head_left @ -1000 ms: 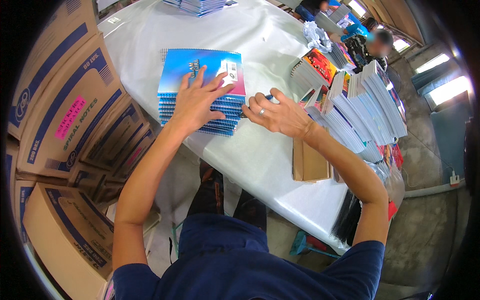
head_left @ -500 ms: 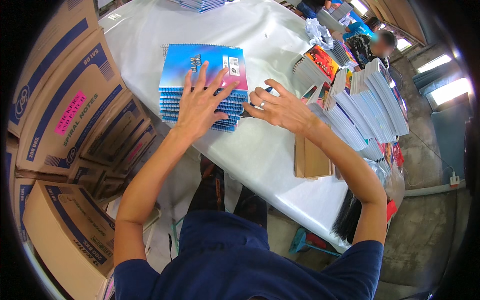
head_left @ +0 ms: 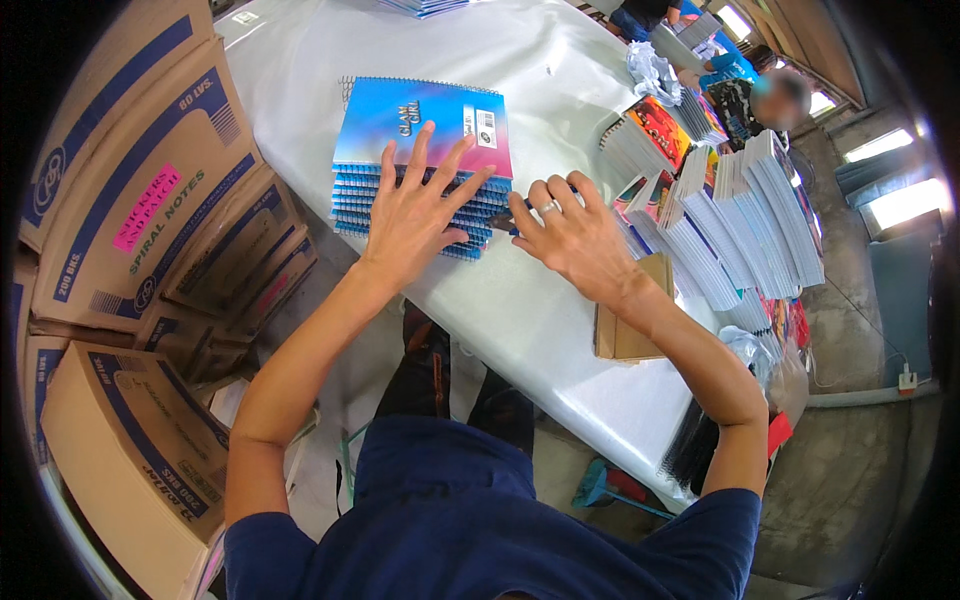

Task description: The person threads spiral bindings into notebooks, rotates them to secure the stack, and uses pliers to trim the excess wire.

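Notebook stack (head_left: 420, 160) is set on the white table (head_left: 560, 300), long axis running away from the body. It's pinned by the left hand (head_left: 415, 215), fingers splayed wide; the right hand (head_left: 565, 235) is pressed, half-curled, against its right edge.

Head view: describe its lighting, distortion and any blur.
Head view: even daylight, blown-out bright patches at the right rim; fisheye bends the white table and cardboard boxes, with a black vignette at the corners; both hands and the notebook stack are sharp; a distant person's face is blurred.
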### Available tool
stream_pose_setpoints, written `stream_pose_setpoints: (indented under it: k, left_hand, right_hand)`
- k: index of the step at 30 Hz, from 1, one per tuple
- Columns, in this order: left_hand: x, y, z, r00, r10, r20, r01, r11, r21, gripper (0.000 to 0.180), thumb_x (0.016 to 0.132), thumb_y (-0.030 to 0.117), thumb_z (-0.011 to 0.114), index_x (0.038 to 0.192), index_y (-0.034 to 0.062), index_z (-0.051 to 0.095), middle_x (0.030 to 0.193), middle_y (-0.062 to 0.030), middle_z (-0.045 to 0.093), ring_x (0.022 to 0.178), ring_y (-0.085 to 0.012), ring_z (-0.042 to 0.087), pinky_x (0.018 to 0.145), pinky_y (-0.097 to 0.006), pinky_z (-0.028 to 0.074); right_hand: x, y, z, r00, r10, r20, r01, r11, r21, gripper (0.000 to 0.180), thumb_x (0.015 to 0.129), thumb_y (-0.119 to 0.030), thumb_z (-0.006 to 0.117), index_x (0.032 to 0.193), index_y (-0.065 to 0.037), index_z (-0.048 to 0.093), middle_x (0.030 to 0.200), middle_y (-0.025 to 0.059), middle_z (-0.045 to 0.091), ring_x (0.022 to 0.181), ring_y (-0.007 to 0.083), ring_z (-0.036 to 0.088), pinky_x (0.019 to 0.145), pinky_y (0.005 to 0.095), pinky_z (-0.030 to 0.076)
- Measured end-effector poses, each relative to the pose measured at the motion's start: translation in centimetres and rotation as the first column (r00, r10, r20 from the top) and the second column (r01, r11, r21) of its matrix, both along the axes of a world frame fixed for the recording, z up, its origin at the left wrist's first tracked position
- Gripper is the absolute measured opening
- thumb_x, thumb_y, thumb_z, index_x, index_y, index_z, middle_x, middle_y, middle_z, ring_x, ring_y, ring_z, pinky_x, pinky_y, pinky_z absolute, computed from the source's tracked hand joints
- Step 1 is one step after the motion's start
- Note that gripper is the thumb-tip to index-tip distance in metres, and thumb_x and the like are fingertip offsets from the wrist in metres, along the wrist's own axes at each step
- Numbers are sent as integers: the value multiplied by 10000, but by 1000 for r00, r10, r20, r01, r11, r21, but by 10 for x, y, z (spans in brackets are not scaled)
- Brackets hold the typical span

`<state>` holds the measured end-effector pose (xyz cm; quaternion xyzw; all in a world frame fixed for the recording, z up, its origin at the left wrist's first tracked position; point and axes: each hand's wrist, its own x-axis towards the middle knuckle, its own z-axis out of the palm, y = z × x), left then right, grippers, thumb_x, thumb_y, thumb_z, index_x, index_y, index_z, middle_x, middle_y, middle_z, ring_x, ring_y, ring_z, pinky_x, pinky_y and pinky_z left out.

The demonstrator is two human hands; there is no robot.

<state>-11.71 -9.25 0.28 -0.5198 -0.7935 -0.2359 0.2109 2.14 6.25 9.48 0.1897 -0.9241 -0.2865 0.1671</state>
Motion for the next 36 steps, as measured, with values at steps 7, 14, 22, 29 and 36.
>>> stream_pose_setpoints:
  k: [7, 14, 22, 29, 36]
  left_hand:
    - [-2, -1, -1, 1000, -7, 22, 7, 1000, -26, 927, 563, 303, 853, 1402, 332, 458, 1525, -11, 296, 1423, -362, 192, 1073, -609, 232]
    - [-2, 1, -1, 1000, -2, 23, 2, 1000, -31, 829, 600, 328, 836, 1360, 321, 506, 1520, -1, 302, 1424, -338, 196, 1098, -593, 214]
    - [-4, 0, -3, 1000, 10, 16, -9, 998, -55, 944, 588, 303, 841, 1427, 352, 411, 1529, -5, 295, 1422, -352, 200, 1085, -606, 223]
    - [5, -2, -8, 999, -15, 34, 16, 1000, -27, 918, 566, 276, 855, 1393, 309, 459, 1524, 4, 293, 1426, -338, 196, 1085, -601, 237]
    - [2, -4, -11, 999, -24, 40, 26, 999, -44, 991, 552, 275, 859, 1432, 335, 407, 1533, 9, 286, 1422, -342, 204, 1088, -601, 216]
  right_hand:
    - [-10, 22, -14, 971, 160, 180, -187, 971, 149, 393, 805, -135, 599, 1195, -91, 570, 1145, 66, 518, 1148, 192, 467, 1009, 404, 387]
    - [-14, 25, -9, 952, 203, 229, -246, 953, 179, 362, 803, -144, 602, 1159, -85, 580, 1138, 73, 527, 1123, 188, 480, 977, 367, 401]
    - [-7, -13, -33, 684, -530, 501, 531, 833, 156, 400, 785, -297, 700, 1095, -60, 613, 1027, 83, 575, 1022, 222, 525, 893, 346, 412]
    - [-9, 17, -16, 964, 200, 173, -213, 975, 59, 250, 776, -161, 622, 1016, -90, 616, 1048, 38, 544, 1054, 182, 511, 939, 363, 403]
    - [-5, 18, -28, 961, 169, 217, -211, 960, 184, 311, 805, -150, 591, 1110, -93, 582, 1117, 35, 513, 1085, 171, 482, 915, 342, 403]
